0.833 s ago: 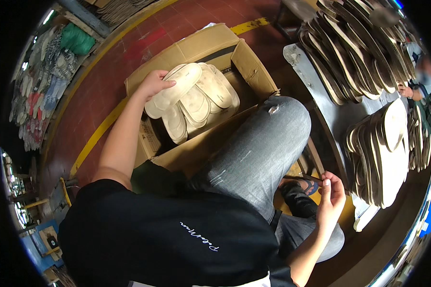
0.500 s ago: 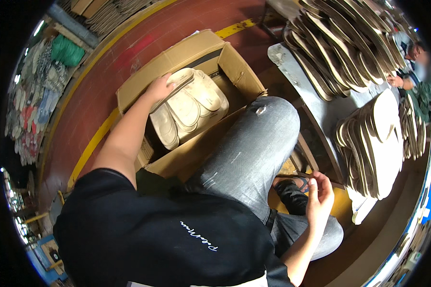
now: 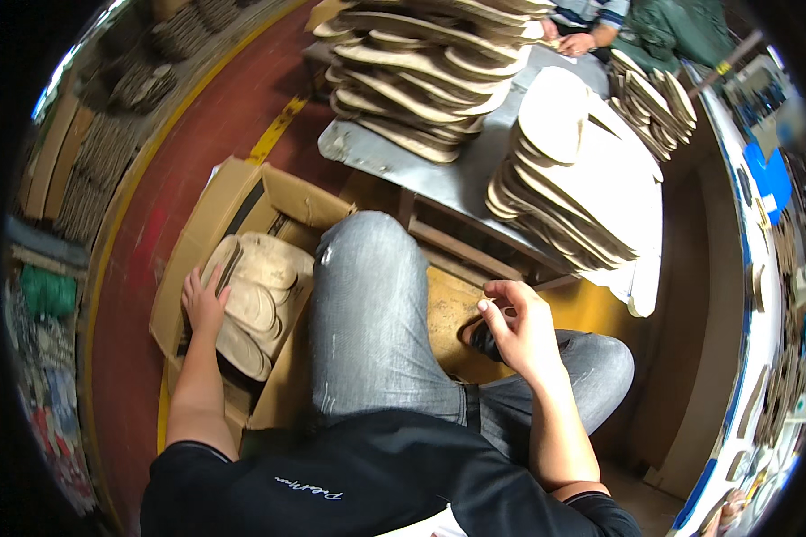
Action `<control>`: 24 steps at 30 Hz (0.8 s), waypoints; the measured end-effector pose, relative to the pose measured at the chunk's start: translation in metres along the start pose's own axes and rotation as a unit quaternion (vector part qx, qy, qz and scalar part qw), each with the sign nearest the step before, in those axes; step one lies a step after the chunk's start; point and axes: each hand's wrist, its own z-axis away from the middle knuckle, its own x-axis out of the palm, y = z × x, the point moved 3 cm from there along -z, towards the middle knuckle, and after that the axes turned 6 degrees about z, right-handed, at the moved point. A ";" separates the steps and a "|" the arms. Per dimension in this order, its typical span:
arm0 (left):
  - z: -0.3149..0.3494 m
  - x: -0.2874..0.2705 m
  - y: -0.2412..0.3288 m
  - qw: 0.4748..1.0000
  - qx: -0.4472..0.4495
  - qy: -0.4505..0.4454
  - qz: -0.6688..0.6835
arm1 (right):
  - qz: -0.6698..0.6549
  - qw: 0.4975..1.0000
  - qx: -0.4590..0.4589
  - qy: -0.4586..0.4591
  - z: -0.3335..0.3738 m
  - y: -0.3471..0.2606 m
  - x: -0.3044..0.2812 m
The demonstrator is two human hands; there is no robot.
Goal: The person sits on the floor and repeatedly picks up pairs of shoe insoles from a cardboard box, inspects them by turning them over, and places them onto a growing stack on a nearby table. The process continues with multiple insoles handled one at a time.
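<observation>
My left hand (image 3: 204, 304) is at the end of some flat beige sandal soles (image 3: 251, 304) packed in an open cardboard box (image 3: 175, 300) on my left. Its thumb lies on one side of a sole's end and the fingers on the other, so it grips there. My right hand (image 3: 521, 327) hovers above my bent right leg, fingers loosely curled and thumb slightly apart, with nothing seen in it. Tall stacks of soles (image 3: 430, 76) and another pile of soles (image 3: 564, 179) stand on the metal table (image 3: 376, 152) in front.
My left knee (image 3: 367, 259) stands between the box and the table's legs. At the table's far side, a co-worker's hands (image 3: 573, 43) are near more soles (image 3: 654, 103). A curved brown panel (image 3: 707, 242) rises on the right. The red floor (image 3: 143, 251) has yellow lines.
My view has turned to the right, so the box sits further left and the table nearer the centre. My left hand stays at the soles; my right hand is raised above my leg.
</observation>
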 end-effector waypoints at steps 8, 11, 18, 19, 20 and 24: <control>-0.008 -0.033 0.071 0.985 0.003 0.135 0.105 | 0.088 0.954 -0.069 0.277 -0.082 -0.082 -0.115; -0.011 -0.083 0.163 0.941 0.155 0.200 0.226 | 0.206 0.943 0.061 0.256 -0.169 -0.067 -0.140; 0.007 -0.220 0.319 0.825 0.374 0.272 0.324 | 0.186 0.966 0.166 0.062 -0.289 -0.007 -0.151; 0.009 -0.231 0.329 0.807 0.392 0.270 0.351 | 0.154 0.970 0.169 0.081 -0.288 -0.005 -0.152; 0.012 -0.240 0.338 0.797 0.394 0.262 0.375 | 0.123 0.972 0.173 0.100 -0.281 -0.004 -0.153; 0.020 -0.243 0.362 0.714 0.326 0.068 0.616 | -0.046 0.986 0.030 0.158 -0.201 -0.042 -0.143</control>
